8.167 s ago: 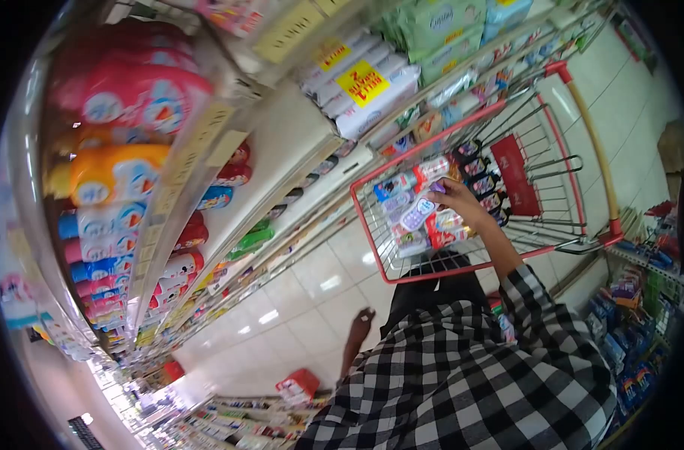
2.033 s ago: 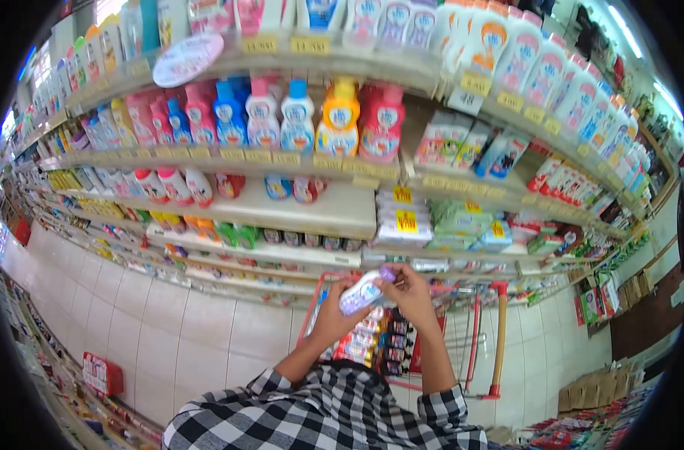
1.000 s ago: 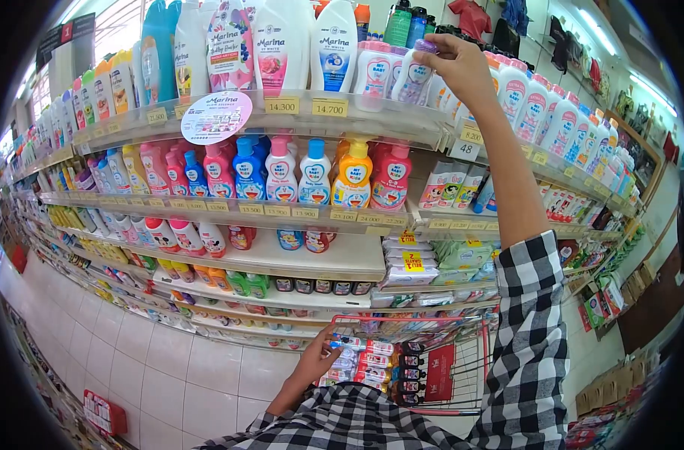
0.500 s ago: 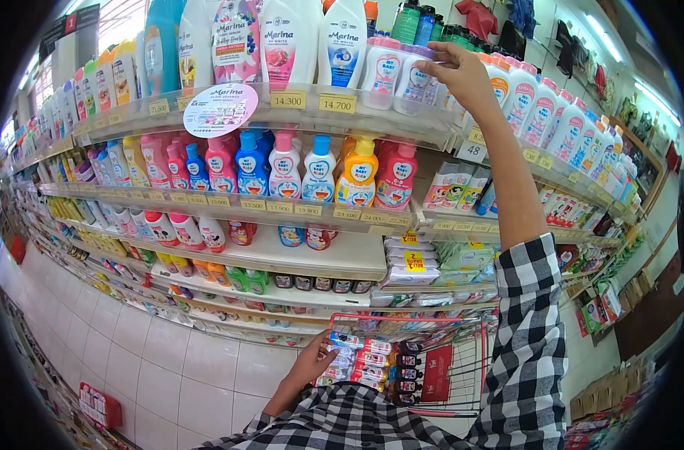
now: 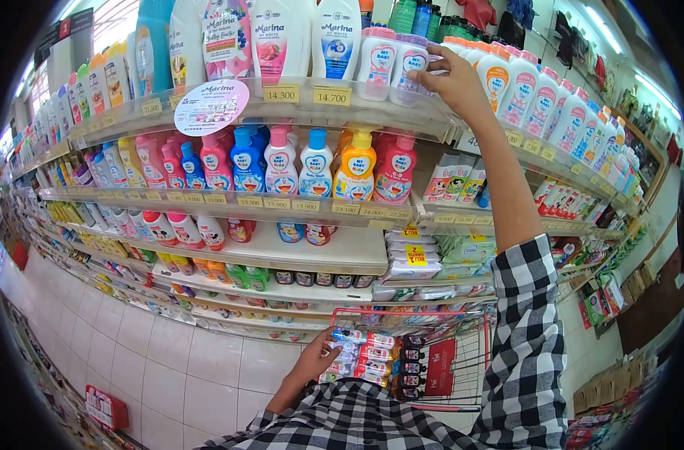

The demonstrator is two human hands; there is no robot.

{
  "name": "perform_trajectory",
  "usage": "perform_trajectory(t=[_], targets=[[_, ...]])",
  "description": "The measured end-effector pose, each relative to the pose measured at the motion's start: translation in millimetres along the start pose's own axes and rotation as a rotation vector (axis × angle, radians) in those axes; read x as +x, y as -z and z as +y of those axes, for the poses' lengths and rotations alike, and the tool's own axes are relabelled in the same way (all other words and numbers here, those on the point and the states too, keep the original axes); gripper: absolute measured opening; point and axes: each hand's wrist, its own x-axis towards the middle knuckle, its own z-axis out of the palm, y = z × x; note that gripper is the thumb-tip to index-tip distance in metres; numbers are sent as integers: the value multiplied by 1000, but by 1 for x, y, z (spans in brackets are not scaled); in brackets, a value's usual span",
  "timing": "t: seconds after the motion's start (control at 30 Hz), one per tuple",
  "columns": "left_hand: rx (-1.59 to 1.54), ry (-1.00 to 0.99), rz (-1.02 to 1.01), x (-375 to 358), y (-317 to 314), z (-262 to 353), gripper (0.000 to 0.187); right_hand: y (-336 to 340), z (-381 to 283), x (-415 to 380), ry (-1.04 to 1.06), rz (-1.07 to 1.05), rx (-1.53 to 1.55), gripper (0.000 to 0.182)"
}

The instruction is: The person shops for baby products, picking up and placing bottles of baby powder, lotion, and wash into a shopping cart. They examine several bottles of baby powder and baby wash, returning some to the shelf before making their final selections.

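My right hand [image 5: 453,79] reaches up to the top shelf. Its thumb lies against the front of a purple-capped My Baby powder bottle [image 5: 408,69], with the fingers bent around the bottle's right side. A pink-capped powder bottle [image 5: 376,67] stands just left of it, behind the same clear shelf lip. Low down, my left hand [image 5: 316,357] is curled at the left rim of the shopping cart [image 5: 336,319], close to the bottles in it. Rows of white-and-red bottles [image 5: 375,354] and dark bottles [image 5: 411,367] lie in the cart.
White Marina lotion bottles [image 5: 282,41] fill the top shelf leftward; more powder bottles [image 5: 520,97] continue to the right. Below stand colourful kids' bottles [image 5: 282,169] and packs of wipes [image 5: 413,255]. A red basket [image 5: 106,409] sits on the tiled floor [image 5: 196,356].
My right hand has moved slightly down and closed in on the purple-capped bottle, its thumb now over the front. My left hand stays at the cart. The view has shifted slightly.
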Motion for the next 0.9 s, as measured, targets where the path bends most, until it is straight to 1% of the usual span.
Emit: perform_trajectory(t=[0.2,0.27,0.3,0.37,0.43,0.5,0.53,0.57,0.6,0.63,0.67,0.7,0.73,0.77,0.8,0.83,0.87,0.9], targets=[[6,34,6,-1,0,1,57,1,-4,-6,2,1,23,75],[2,45,3,-2,0,5,58,1,-6,-11,123,86,-139,72],[-5,54,2,-2,0,7,58,2,-10,-17,118,90,-136,72],[-10,42,3,-3,-1,1,57,5,-25,-40,206,278,-34,55],[-21,31,3,-3,-3,-9,56,12,-51,-83,360,432,41,32],[-23,64,1,-5,-5,-20,53,10,-54,-155,231,457,158,17],[-26,72,-7,-5,-5,-23,53,4,-43,-197,240,409,139,14],[-19,71,-10,-5,-5,-25,52,-15,-22,-243,181,340,238,11],[-15,70,-10,-5,-6,-28,51,-34,1,-294,111,220,219,11],[-32,95,-29,-5,-7,-35,49,-51,8,-345,-63,59,74,13],[-44,101,-29,-4,-7,-38,49,-64,25,-399,-282,-230,20,17],[11,114,-72,-2,-6,-39,48,-88,53,-471,-512,-376,134,26],[71,130,-119,-3,-4,-42,48,-98,79,-557,-472,-497,51,24],[138,78,-143,-3,-5,-65,49,-88,76,-612,-599,-657,51,24],[184,59,-160,-1,-3,-70,50,-74,68,-655,-740,-822,60,25],[177,116,-192,2,-3,-77,42,-59,60,-698,-825,-825,-138,25],[205,199,-241,6,-1,-81,42,-42,54,-743,-914,-845,-337,25],[280,116,-274,9,-3,-126,43,-38,81,-802,-720,-910,-527,24]])
